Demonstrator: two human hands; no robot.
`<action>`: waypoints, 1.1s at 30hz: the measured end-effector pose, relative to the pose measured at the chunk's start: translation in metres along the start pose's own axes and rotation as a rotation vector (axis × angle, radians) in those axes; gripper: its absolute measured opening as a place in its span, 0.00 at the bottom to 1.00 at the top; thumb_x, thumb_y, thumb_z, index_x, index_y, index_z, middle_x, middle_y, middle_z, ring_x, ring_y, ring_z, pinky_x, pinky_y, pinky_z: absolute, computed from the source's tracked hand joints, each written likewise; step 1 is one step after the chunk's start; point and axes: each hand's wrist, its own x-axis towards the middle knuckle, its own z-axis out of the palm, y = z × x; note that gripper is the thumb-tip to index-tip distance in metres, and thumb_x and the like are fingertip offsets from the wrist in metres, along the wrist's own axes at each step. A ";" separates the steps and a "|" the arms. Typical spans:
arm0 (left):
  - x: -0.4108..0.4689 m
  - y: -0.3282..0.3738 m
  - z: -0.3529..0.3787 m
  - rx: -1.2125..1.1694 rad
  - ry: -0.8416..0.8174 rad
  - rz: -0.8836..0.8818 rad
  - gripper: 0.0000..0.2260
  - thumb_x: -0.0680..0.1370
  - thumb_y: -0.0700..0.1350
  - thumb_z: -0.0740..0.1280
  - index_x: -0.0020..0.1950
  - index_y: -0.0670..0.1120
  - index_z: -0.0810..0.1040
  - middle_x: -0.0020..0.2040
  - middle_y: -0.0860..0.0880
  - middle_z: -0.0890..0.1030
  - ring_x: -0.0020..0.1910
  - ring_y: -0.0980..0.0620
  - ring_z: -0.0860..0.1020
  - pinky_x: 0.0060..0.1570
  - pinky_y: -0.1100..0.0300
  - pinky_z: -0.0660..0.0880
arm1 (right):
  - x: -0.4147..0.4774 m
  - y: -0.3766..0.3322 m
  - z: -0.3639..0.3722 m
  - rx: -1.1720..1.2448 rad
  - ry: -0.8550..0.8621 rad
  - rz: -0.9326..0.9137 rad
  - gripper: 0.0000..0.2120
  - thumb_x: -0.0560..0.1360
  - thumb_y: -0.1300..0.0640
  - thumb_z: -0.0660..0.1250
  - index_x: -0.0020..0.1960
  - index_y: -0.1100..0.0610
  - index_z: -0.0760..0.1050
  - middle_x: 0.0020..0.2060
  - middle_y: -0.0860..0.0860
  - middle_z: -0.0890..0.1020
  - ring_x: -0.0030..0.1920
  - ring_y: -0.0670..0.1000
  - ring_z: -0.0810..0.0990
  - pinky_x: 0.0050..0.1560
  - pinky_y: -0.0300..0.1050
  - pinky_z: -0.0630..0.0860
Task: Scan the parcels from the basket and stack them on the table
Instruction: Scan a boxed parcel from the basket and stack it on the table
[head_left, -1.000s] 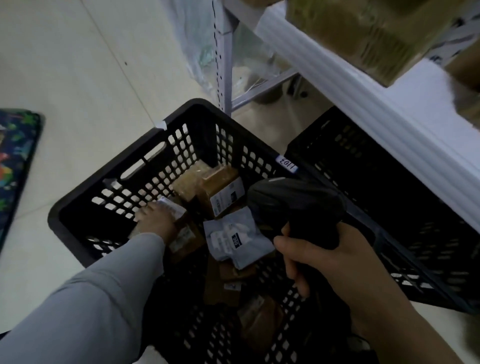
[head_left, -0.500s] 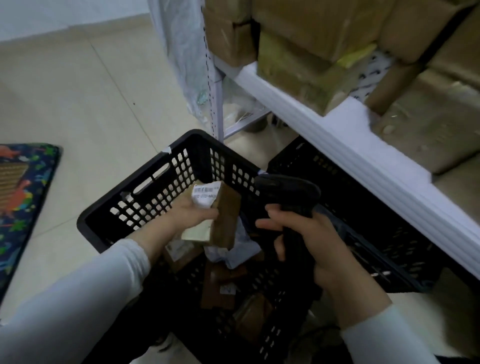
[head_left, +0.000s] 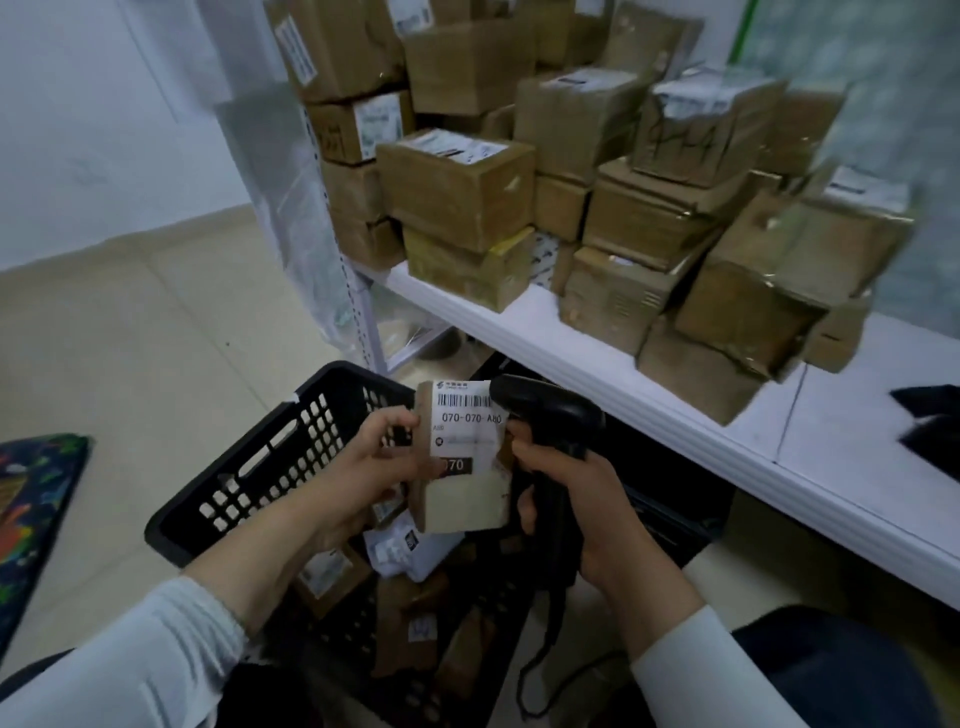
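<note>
My left hand (head_left: 371, 467) grips a small brown parcel (head_left: 465, 493) by its left edge and holds it upright above the black basket (head_left: 249, 467). The parcel's white label with a barcode faces me. My right hand (head_left: 587, 499) grips the handle of a black barcode scanner (head_left: 545, 410), whose head sits right beside the label's top right corner. Several more parcels (head_left: 400, 603) lie in the basket below. The white table (head_left: 831, 467) at the right carries many stacked cardboard boxes (head_left: 457, 187).
A second black crate (head_left: 670, 519) sits under the table, behind the scanner. The scanner's cable (head_left: 540, 670) hangs down by my right forearm. A colourful mat (head_left: 31, 509) lies on the tiled floor at the left. A dark object (head_left: 930, 426) rests on the table's right end.
My left hand picked a parcel out of the basket, lifted it and turned its label toward me. The scanner came up beside it. My view tilted up to the table's boxes.
</note>
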 end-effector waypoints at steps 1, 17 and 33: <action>-0.003 0.003 0.003 -0.003 0.004 0.009 0.27 0.58 0.46 0.81 0.52 0.49 0.73 0.43 0.46 0.84 0.35 0.55 0.80 0.30 0.64 0.73 | -0.005 -0.003 -0.001 0.003 -0.004 -0.015 0.10 0.67 0.61 0.72 0.48 0.60 0.81 0.32 0.55 0.80 0.21 0.51 0.71 0.22 0.39 0.69; 0.014 0.020 0.011 0.204 0.294 0.101 0.20 0.68 0.40 0.77 0.57 0.45 0.78 0.49 0.47 0.83 0.40 0.53 0.81 0.36 0.60 0.76 | -0.060 -0.012 -0.016 -0.382 0.050 -0.138 0.07 0.73 0.60 0.71 0.41 0.64 0.76 0.28 0.54 0.77 0.22 0.51 0.73 0.26 0.41 0.72; 0.024 0.023 0.022 0.217 0.293 0.109 0.24 0.67 0.38 0.77 0.62 0.42 0.75 0.52 0.46 0.83 0.42 0.56 0.80 0.33 0.69 0.76 | -0.071 -0.024 -0.019 -0.400 0.112 -0.203 0.11 0.71 0.57 0.73 0.36 0.62 0.75 0.22 0.57 0.75 0.22 0.52 0.73 0.27 0.42 0.72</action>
